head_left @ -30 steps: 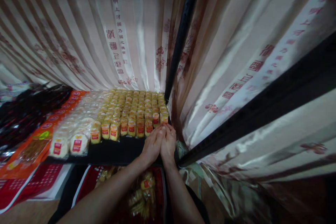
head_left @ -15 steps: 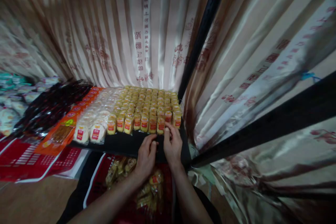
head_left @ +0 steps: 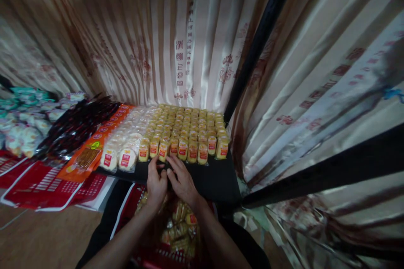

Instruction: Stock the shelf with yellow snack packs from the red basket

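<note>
Two hands frame one small yellow pack (head_left: 163, 150) at the front of the black surface (head_left: 217, 181). It lies straight ahead of the fingertips, a touch to the left, its long axis upright and its red label facing the person. The left hand (head_left: 157, 181) and right hand (head_left: 183, 181) are about equally near, one on either side of its foot; whether skin meets wrapper I can't tell. Both have their fingers parted and loosely bent, thumbs towards each other, with nothing seen gripped in either.

Behind and beside it run close rows (head_left: 189, 124) of the same rounded, oblong packs in clear, crinkly film. To the left come white packs (head_left: 128, 159), flat and round, then a flat, glossy orange pouch (head_left: 85, 157) and a heap of shiny dark packs (head_left: 77, 130). Below the wrists, loose packs (head_left: 178, 232) lie jumbled in a red basket with a pale rim (head_left: 121, 209). Satiny, pleated curtain (head_left: 164, 50) hangs behind.
</note>
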`<state>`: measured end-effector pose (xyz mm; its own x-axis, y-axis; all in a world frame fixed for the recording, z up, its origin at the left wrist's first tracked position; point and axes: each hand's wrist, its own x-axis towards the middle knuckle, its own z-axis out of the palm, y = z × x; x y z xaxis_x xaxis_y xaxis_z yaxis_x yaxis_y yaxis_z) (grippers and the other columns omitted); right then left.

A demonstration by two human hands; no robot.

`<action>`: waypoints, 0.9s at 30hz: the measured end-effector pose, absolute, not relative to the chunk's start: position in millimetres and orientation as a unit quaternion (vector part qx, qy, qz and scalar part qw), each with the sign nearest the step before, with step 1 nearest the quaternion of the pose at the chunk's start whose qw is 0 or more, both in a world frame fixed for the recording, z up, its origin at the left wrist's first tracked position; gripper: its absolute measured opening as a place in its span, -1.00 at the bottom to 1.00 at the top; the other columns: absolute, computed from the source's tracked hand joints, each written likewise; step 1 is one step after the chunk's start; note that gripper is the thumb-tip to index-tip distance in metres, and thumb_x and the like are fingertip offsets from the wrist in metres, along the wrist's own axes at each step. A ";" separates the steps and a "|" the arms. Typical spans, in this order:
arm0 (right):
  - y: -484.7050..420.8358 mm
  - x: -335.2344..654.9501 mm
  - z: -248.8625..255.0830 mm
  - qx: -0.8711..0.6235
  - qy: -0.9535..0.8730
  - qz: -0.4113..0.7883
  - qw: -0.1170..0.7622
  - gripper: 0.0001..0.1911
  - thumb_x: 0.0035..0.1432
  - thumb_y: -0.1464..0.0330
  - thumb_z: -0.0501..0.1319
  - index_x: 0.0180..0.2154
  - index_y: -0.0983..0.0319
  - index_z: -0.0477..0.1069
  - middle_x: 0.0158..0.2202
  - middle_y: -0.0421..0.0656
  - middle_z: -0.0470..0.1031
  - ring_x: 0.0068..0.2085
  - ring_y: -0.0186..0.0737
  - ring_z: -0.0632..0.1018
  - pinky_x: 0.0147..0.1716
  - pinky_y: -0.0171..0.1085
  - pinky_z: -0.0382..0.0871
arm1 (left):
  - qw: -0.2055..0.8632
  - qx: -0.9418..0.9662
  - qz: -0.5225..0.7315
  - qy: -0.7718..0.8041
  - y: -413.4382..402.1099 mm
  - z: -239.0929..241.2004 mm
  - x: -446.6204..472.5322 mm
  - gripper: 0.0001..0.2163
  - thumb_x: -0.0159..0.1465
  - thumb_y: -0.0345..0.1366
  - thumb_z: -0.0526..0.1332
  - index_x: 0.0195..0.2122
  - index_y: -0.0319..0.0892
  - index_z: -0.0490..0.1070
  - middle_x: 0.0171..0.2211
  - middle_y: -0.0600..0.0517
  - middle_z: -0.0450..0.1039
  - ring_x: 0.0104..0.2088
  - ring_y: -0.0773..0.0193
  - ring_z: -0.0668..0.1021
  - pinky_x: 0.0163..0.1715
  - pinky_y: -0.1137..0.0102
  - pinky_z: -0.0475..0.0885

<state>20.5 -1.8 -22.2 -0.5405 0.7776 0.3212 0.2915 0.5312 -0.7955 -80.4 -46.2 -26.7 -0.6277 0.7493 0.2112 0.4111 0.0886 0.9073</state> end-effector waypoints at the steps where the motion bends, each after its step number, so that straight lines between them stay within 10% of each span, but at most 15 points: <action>1: -1.2 20.4 -22.4 -0.330 -0.809 0.345 0.345 -0.56 0.22 0.33 0.00 0.14 0.14 0.23 0.19 -0.09 0.24 0.19 -0.21 0.27 0.16 -0.08 0.16 | 0.161 0.396 0.540 0.725 -44.8 -27.9 -81.4 -0.55 0.09 -0.45 0.04 0.05 -0.15 0.22 -0.08 -0.06 0.33 -0.20 0.29 0.48 -0.07 0.28 0.40; 16: -2.9 25.1 -6.9 -0.343 -0.785 0.321 0.405 -0.65 0.24 0.34 -0.03 0.01 0.17 0.35 -0.05 -0.09 0.42 0.00 -0.25 0.41 0.04 -0.20 0.30 | 0.124 0.384 0.542 0.738 -34.0 -33.3 -96.3 -0.70 0.12 -0.11 0.13 -0.22 -0.18 0.41 -0.25 -0.06 0.37 -0.27 0.20 0.47 -0.15 0.24 0.41; 27: 3.3 61.2 3.2 -0.399 -0.712 0.198 0.542 -0.70 0.21 0.37 0.03 -0.05 0.24 0.37 -0.14 -0.03 0.45 -0.09 -0.19 0.45 -0.15 -0.20 0.42 | 0.284 0.390 0.600 0.638 -23.7 4.9 -38.4 -0.71 0.12 -0.11 0.19 -0.24 -0.20 0.30 -0.41 0.07 0.41 -0.48 0.37 0.46 -0.43 0.46 0.39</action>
<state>61.2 3.3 3.2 -0.0936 0.7832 0.6147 0.3527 0.6035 -0.7151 -38.4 -23.7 4.9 -0.5341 0.8387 0.1064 0.1565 -0.0256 0.9873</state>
